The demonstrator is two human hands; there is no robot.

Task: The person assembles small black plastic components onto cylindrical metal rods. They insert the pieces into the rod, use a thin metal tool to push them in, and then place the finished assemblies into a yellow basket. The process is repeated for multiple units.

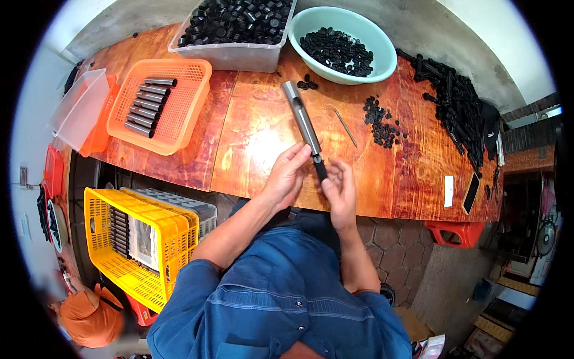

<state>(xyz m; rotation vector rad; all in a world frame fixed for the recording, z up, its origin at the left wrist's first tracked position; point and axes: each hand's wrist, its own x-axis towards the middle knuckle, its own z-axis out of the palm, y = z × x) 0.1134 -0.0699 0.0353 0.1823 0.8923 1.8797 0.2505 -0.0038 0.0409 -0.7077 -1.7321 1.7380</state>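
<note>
A silver metal tube [307, 128] with a dark slot near its far end is held at a slant over the front of the table. My left hand [285, 176] is closed around its near end, thumb along the side. From that end sticks a black cylindrical piece [321, 170], pinched by the fingers of my right hand [340, 192]. How far the black piece reaches into the tube is hidden. To the right of the tube lies a thin metal rod [345, 128], and past it a scatter of small black round parts [381, 122].
An orange basket [197, 102] holds several similar tubes. A clear bin [251, 58] of black caps and a pale green basin [385, 66] of black parts stand behind. Long black pieces [451, 96] are heaped at right. A yellow crate [179, 239] stands at left; another person [92, 317] sits beyond.
</note>
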